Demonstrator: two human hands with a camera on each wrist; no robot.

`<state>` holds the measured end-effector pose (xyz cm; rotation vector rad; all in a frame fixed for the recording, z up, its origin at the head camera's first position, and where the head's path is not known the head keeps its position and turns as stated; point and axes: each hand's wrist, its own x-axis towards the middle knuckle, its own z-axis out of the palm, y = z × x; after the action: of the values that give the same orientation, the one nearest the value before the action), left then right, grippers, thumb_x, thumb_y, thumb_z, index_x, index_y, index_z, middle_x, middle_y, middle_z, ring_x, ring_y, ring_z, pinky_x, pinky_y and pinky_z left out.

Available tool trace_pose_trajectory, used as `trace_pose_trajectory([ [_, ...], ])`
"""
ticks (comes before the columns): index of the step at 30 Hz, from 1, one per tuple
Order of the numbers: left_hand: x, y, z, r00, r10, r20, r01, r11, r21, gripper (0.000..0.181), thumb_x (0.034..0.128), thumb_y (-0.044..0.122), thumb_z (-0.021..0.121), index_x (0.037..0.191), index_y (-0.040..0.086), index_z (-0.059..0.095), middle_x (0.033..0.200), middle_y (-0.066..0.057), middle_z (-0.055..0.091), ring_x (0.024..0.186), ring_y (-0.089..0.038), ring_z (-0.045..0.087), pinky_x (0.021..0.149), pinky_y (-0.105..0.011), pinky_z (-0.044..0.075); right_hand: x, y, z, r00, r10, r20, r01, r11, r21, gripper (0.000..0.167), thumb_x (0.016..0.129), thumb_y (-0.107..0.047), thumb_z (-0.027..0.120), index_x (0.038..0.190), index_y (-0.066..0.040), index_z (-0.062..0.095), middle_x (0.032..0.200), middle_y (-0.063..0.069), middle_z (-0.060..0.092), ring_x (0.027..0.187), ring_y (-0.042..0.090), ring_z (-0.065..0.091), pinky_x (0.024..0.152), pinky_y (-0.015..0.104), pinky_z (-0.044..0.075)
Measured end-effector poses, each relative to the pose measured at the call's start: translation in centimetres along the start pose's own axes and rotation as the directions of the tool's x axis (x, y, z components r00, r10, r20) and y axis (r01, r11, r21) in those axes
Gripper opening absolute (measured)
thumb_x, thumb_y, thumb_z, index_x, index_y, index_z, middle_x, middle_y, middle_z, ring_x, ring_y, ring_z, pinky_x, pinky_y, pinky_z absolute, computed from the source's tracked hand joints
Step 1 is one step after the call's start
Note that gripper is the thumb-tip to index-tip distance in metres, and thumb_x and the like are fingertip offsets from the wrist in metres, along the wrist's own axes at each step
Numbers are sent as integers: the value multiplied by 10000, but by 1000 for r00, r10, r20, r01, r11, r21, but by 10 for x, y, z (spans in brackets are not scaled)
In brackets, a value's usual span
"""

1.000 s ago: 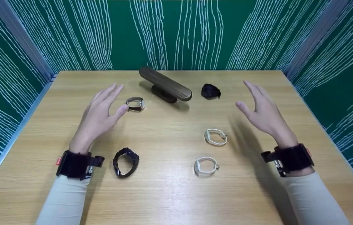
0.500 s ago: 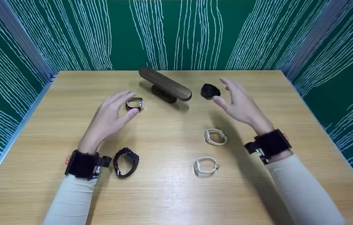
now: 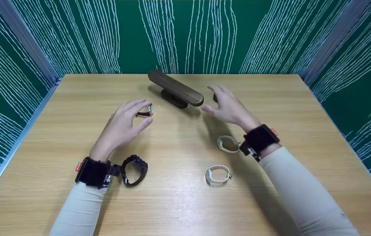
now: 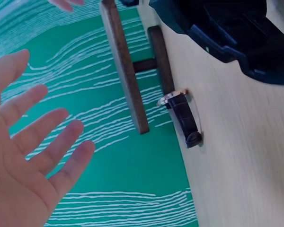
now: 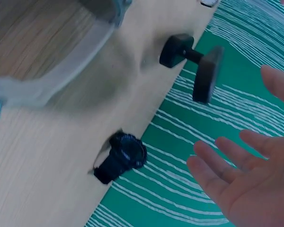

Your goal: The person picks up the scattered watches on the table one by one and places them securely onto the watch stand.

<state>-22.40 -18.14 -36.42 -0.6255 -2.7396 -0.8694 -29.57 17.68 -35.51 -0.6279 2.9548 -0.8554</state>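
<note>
In the head view my left hand [image 3: 121,126] hovers over the table with its fingers spread. It partly covers a wristwatch with a dark brown strap [image 3: 146,114], whose rose-gold case shows in the left wrist view [image 4: 173,96]. My right hand [image 3: 229,106] is in the air right of a dark wooden T-shaped watch stand [image 3: 175,87], fingers extended. It hides most of a black wristwatch [image 3: 215,98], which the right wrist view shows whole on the table, apart from the palm [image 5: 255,189]. Both hands hold nothing.
Two white-strapped wristwatches, one behind [image 3: 228,144] and one in front [image 3: 218,174], lie right of centre. Another black wristwatch [image 3: 134,170] stands beside the left wrist camera. Green walls with white lines [image 3: 198,36] border the wooden table [image 3: 178,203].
My right hand has moved left, past the rear black watch towards the stand. My left hand has shifted slightly right, over the brown-strapped watch. The watches and stand stay put.
</note>
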Motion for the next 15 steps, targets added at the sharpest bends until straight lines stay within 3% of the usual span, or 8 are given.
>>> trace_pose_trajectory([
  [6,0,0,0,1000,5,-2,-5,1000,5,566,1045,416,683,1544,184,553,1619,-89,498,1508,-344,430,1235,-611,309,20,-7,15,999,29,14,-28,997,-66,848,1010,-436,711,1649,-48,311,1686,234,316,1535,439,338,1254,599,282],
  [15,1,1,0,1000,31,-8,-30,999,14,542,1049,371,693,1532,159,568,1593,-107,527,1490,-346,456,1225,-595,333,40,-10,31,997,70,21,-67,992,-105,854,999,-416,736,1643,-33,326,1679,273,311,1536,480,325,1254,622,265],
])
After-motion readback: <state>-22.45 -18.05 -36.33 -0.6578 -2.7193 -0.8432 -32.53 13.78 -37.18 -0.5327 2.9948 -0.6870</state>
